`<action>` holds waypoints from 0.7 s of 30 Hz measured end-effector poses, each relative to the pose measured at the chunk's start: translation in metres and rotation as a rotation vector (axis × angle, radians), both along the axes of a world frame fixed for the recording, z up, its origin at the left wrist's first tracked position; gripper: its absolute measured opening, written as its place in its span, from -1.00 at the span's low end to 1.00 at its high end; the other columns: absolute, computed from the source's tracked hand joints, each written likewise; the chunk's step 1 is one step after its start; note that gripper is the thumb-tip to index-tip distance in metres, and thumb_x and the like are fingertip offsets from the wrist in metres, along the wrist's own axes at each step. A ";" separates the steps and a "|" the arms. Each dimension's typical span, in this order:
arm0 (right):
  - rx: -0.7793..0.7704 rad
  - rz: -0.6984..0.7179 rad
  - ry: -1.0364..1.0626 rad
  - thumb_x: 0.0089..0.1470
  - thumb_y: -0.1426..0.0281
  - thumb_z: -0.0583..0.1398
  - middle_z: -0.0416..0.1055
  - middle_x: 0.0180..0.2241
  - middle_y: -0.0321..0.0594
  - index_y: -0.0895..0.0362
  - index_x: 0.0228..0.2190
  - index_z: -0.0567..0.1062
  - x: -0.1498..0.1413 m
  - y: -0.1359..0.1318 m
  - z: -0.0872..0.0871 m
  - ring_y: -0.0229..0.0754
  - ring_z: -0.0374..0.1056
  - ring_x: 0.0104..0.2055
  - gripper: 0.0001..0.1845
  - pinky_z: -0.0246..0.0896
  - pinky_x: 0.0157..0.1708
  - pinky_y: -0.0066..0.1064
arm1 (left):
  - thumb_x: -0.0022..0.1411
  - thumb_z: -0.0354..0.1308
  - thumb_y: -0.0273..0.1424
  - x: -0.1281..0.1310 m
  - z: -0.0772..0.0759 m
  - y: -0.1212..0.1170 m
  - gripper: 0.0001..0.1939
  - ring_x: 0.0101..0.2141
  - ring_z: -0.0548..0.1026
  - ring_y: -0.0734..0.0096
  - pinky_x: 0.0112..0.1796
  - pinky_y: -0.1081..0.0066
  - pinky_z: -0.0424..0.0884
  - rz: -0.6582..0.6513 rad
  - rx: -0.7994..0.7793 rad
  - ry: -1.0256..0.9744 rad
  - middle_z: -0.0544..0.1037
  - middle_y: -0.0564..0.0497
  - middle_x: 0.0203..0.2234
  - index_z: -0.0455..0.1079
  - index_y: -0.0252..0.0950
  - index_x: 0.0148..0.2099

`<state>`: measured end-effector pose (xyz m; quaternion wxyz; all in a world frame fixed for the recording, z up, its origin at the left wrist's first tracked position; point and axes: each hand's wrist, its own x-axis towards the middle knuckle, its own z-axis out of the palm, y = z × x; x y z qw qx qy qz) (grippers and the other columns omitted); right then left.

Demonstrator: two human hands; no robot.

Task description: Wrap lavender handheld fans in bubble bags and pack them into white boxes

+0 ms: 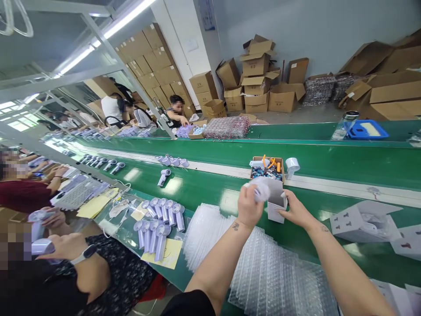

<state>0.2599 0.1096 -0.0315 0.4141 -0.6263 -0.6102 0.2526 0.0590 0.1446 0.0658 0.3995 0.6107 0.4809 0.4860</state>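
My left hand [249, 206] is closed around a small pale handheld fan wrapped in clear bubble film [261, 189], holding it at the open top of a small white carton [275, 202]. My right hand [295, 210] grips that carton from its right side and keeps it upright on the green conveyor belt [329, 164]. A stack of clear bubble-wrap bags [263, 267] lies spread under my forearms.
Lilac handheld fans [160, 223] lie in rows to my left, more fans [171, 161] further along the belt. A small box of tools [267, 169] and a tape roll [292, 165] stand behind the carton. Filled white cartons [365, 221] lie right. A co-worker's hands [59, 239] work at left; cardboard boxes [259, 83] are stacked behind.
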 end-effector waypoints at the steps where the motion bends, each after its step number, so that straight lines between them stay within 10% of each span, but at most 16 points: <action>1: -0.004 0.007 -0.001 -0.30 0.32 0.29 0.24 0.01 -0.09 0.10 -0.19 0.27 0.001 -0.004 -0.001 -0.01 0.25 0.02 -0.44 0.14 0.01 -0.19 | -0.09 0.28 -0.43 -0.001 0.002 -0.007 -0.62 -0.11 0.38 0.14 -0.08 0.27 0.33 -0.029 0.074 0.071 0.41 -0.12 -0.24 0.38 -0.21 -0.15; 10: -0.092 0.006 -0.032 -0.34 0.25 0.32 0.28 -0.01 -0.05 0.11 0.01 0.20 0.009 -0.021 -0.014 0.08 0.26 0.01 -0.17 0.19 -0.06 -0.14 | 0.11 0.18 -0.28 0.006 0.016 -0.023 -0.71 -0.30 0.40 0.36 -0.19 0.38 0.33 0.015 0.013 -0.144 0.41 0.00 -0.32 0.28 -0.25 -0.13; 17: -0.169 -0.100 0.156 -0.54 0.26 0.38 0.35 -0.16 -0.12 0.09 -0.12 0.26 0.005 -0.025 -0.001 0.02 0.36 -0.22 -0.17 0.24 -0.18 -0.10 | -0.07 0.22 -0.49 0.045 -0.012 -0.009 -0.60 -0.19 0.37 0.18 -0.15 0.27 0.32 -0.597 0.233 0.616 0.36 -0.07 -0.25 0.36 -0.22 -0.10; 21: -0.189 -0.366 0.562 -0.53 0.28 0.40 0.36 -0.19 0.01 0.07 -0.31 0.38 0.014 -0.039 0.001 0.07 0.33 -0.22 -0.39 0.21 -0.20 -0.03 | -0.06 0.26 -0.44 0.031 -0.020 -0.008 -0.55 -0.18 0.39 0.17 -0.15 0.27 0.32 -0.461 0.033 0.850 0.38 -0.09 -0.24 0.35 -0.19 -0.05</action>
